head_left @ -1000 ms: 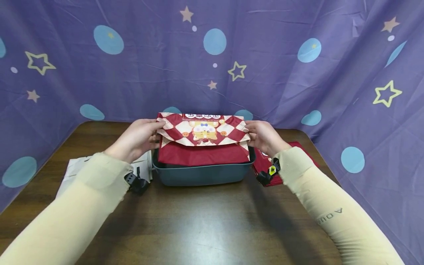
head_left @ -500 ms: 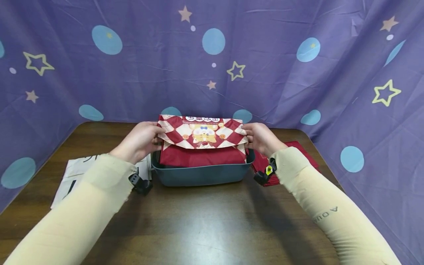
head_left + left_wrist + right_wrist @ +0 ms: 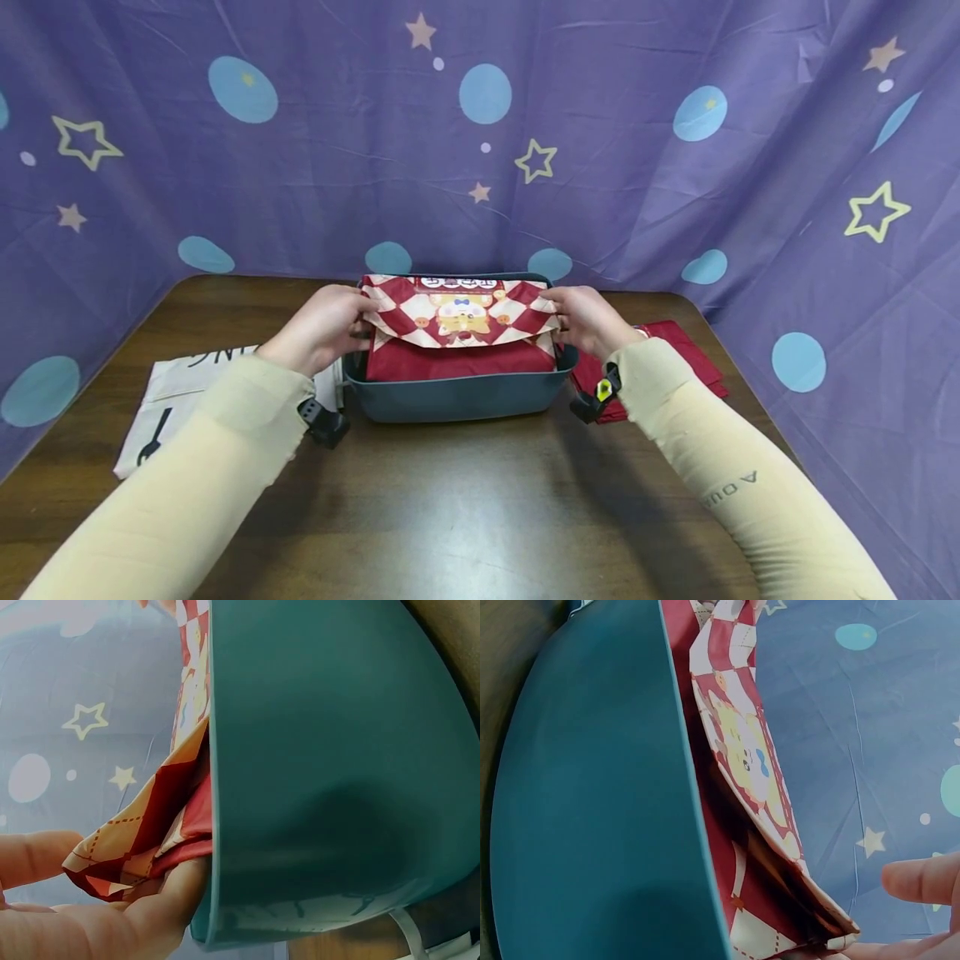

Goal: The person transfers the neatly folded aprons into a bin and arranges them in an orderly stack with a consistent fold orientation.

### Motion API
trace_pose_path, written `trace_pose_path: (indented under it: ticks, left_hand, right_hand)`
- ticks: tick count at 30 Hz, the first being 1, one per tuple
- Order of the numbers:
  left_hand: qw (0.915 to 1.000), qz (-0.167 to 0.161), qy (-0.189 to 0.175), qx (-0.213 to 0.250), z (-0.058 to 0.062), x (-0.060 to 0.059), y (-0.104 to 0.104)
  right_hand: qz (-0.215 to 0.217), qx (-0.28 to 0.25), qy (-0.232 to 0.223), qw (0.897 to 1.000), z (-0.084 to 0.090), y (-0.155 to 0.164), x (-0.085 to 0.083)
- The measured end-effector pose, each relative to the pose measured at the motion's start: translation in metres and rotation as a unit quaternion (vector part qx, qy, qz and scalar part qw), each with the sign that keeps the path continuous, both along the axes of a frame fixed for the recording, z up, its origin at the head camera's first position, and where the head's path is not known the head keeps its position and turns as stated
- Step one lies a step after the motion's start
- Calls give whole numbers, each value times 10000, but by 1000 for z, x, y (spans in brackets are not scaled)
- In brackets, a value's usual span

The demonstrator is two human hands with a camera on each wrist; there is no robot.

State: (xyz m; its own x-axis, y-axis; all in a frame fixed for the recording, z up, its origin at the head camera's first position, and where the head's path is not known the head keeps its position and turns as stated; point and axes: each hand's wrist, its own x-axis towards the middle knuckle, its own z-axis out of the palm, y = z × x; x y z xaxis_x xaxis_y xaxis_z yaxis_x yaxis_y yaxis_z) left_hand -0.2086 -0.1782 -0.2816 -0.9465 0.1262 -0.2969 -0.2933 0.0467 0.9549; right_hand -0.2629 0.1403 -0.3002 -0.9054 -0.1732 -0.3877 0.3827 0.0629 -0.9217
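A folded red-and-cream checked cloth (image 3: 465,315) with a cartoon animal print sits within the blue-grey bin (image 3: 457,402), its front flap raised. My left hand (image 3: 324,329) pinches the left end of the cloth. In the left wrist view, the thumb meets the flap's corner (image 3: 109,859) and fingers lie beneath it beside the bin wall. At the right end, my right hand (image 3: 591,321) holds the cloth's edge. The right wrist view has the thumb slightly off the flap corner, while other fingers touch it, partly out of frame.
On the left of the wooden table (image 3: 457,508) lies a white folded cloth (image 3: 187,392) with black lettering and a fork-like print, partly under my left arm. A red folded cloth (image 3: 686,358) lies right of the bin. Behind hangs a purple curtain (image 3: 360,192) with stars and dots.
Both hands have lowered the checked cloth deeper into the bin, and the bin's back rim now shows behind it. More of the white cloth is uncovered on the left.
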Motion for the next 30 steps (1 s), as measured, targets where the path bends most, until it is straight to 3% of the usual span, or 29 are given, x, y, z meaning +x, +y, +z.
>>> trace_pose_path:
  ticks: [11,17,24,30]
  left_hand:
    - [9998,25,-81,168,-2,0,1]
    - [9999,-101,-133,20,-3,1,0]
    - [9998,-147,-28,-89,7,9,3]
    - [9998,-126,82,-97,14,13,4]
  right_hand:
    - [1,-18,87,10000,-3,-1,2]
    - [-27,-30,171,9998,-5,-4,4]
    - [-197,-32,483,9986,-2,-5,8]
    - [30,0,495,9988,2,-6,12]
